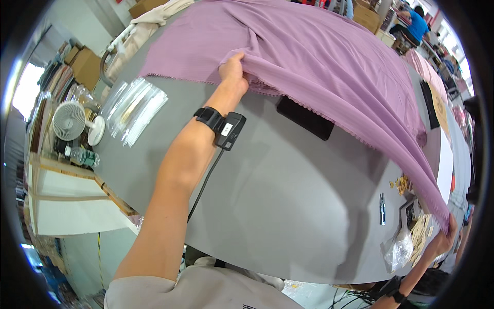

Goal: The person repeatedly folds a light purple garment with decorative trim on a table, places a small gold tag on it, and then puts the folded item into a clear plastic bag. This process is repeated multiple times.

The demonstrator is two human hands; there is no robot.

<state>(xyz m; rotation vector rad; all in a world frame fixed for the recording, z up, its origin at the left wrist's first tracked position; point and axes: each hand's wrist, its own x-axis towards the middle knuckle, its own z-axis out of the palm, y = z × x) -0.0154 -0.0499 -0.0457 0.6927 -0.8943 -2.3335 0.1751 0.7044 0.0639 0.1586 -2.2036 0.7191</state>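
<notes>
A large mauve cloth [308, 50] with a fringed edge spreads across the far side of the grey table [270, 201]. My left hand [233, 73] grips its near edge at the middle of the view, the arm stretched forward. Far to the right, my right hand [444, 239] pinches a corner of the same cloth, so the near edge runs slack in folds between both hands. Under that edge, a black phone-like slab [305, 117] lies partly covered. Each wrist wears a black strap; the left one carries a small device with a cable.
Clear plastic sleeves [137, 110], a white fan [69, 120] and a water bottle [83, 155] are on the left. Thread snips [382, 209], gold-coloured pieces [401, 184], a plastic bag [399, 251] and beige tags [420, 235] lie at right. A person in blue [416, 26] sits far back.
</notes>
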